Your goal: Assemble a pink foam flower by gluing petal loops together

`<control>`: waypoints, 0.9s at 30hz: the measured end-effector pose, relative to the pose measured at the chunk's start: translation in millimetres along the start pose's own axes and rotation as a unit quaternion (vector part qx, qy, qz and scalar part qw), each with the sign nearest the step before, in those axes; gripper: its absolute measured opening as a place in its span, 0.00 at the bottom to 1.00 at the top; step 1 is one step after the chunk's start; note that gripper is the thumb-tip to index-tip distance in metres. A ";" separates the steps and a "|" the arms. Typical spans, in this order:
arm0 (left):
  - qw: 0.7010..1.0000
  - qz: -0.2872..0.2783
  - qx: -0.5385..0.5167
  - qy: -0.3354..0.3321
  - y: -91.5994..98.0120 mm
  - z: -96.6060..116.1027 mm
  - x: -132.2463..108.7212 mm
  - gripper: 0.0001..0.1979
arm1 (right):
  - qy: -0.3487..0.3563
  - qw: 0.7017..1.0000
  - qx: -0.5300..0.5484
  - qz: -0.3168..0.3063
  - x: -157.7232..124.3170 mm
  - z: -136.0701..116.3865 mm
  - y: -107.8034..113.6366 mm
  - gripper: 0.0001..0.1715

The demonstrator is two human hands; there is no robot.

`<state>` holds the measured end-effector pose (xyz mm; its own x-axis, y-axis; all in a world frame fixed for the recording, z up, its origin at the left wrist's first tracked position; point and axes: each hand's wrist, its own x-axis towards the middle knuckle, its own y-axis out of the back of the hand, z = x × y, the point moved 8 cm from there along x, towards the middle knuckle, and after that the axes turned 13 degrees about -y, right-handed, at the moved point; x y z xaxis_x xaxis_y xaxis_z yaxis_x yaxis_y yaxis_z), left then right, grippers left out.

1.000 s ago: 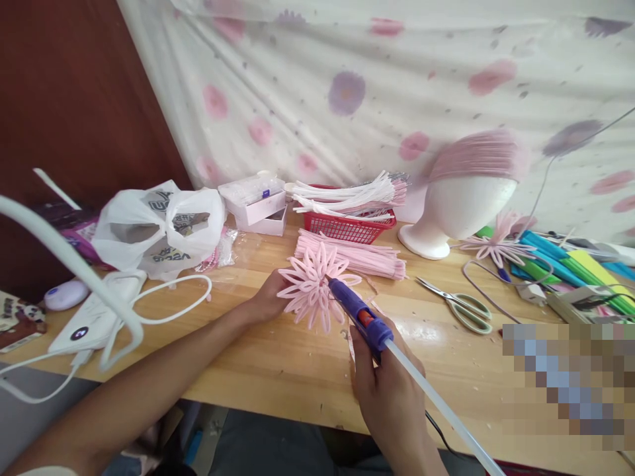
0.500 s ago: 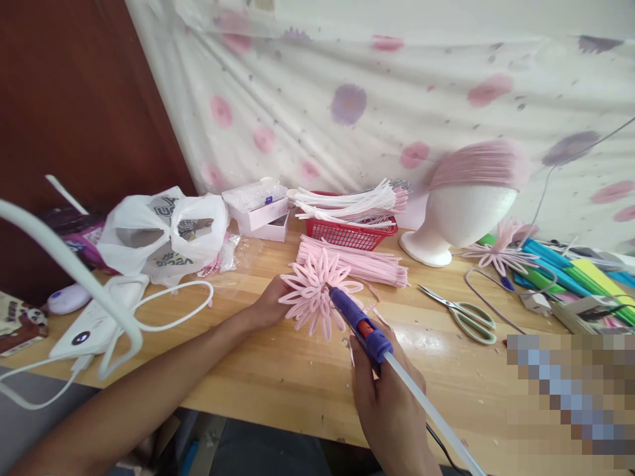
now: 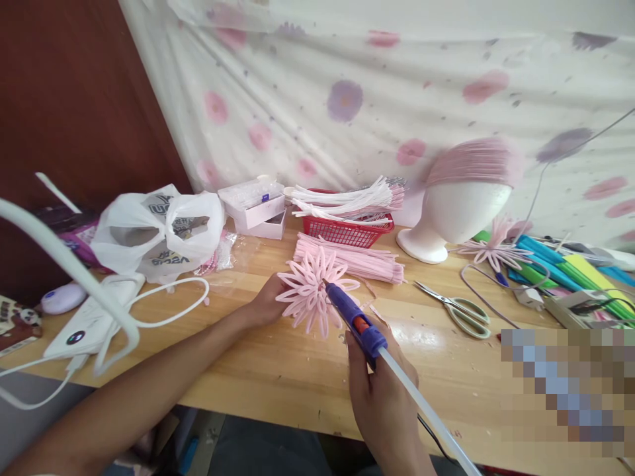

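Above the middle of the wooden table point(image 3: 268, 377), my left hand point(image 3: 270, 301) is closed on a pink pipe-cleaner flower point(image 3: 310, 291) with many looped petals. The petals hide my fingertips. My right hand point(image 3: 381, 390) grips a blue hot glue gun point(image 3: 354, 317), with a long clear glue stick point(image 3: 426, 406) sticking out of its back end. The gun's nozzle points into the centre of the flower; whether it touches is too small to tell. Just behind the flower lies a bundle of pink pipe cleaners point(image 3: 357, 258).
A red basket point(image 3: 347, 231) of white and pink pipe cleaners stands at the back, beside a white foam head point(image 3: 461, 211). Scissors point(image 3: 461, 311) lie to the right. A plastic bag point(image 3: 133, 231), white power bank point(image 3: 94, 317) and looping white cable point(image 3: 203, 297) occupy the left.
The whole view has shifted slightly, so everything sits a little further left and up. Both hands keep their holds on the flower and glue gun, with the nozzle still at the flower's centre.
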<state>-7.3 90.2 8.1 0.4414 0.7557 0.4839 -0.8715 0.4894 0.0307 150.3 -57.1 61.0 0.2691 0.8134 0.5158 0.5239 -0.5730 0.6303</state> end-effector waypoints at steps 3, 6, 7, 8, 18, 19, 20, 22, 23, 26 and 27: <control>1.000 0.001 -0.016 0.004 0.0 -3.6 -0.4 0.13 | 0.005 1.000 -0.005 0.002 -0.6 0.4 -1.5 0.13; 1.000 -0.003 -0.029 0.003 -1.1 -4.5 -0.7 0.11 | 0.002 1.000 -0.009 0.008 -1.2 1.8 -0.5 0.13; 1.000 -0.004 -0.029 0.003 -1.3 -4.3 -0.8 0.11 | 0.001 1.000 -0.009 0.007 -1.4 2.4 -0.5 0.13; 1.000 -0.004 -0.029 0.004 -1.4 -4.1 -1.0 0.10 | -0.001 1.000 -0.008 0.005 -1.6 2.9 -0.5 0.13; 1.000 -0.002 -0.010 0.017 0.4 -5.1 -2.4 0.11 | 0.000 1.000 -0.010 0.012 -4.3 1.3 -1.0 0.13; 1.000 -0.002 -0.012 0.019 0.1 -6.0 -2.5 0.11 | 0.002 1.000 -0.012 0.014 -4.5 0.8 -1.1 0.12; 1.000 -0.002 -0.012 0.022 0.0 -6.9 -2.6 0.11 | 0.005 1.000 -0.013 0.016 -4.6 0.3 -1.2 0.12; 1.000 0.002 -0.009 0.023 0.1 -6.9 -2.4 0.11 | 0.009 1.000 -0.015 0.015 -5.0 -0.2 -1.8 0.12; 1.000 0.002 -0.009 0.021 -0.2 -6.0 -2.1 0.11 | 0.008 1.000 -0.017 0.014 -5.2 0.0 -2.2 0.12; 1.000 -0.007 -0.022 0.018 -3.0 -2.5 -1.1 0.09 | 0.011 0.999 -0.020 0.022 -5.6 -0.1 -0.9 0.12; 0.999 -0.010 -0.026 0.019 -3.8 -1.5 -0.8 0.09 | 0.013 0.999 -0.020 0.021 -5.7 -0.5 -0.8 0.12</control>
<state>-4.0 88.4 6.4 0.4672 0.7609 0.4503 -0.8506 0.5258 -0.0059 147.9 -61.3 57.9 0.2686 0.7854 0.5577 0.4795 -0.6112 0.6297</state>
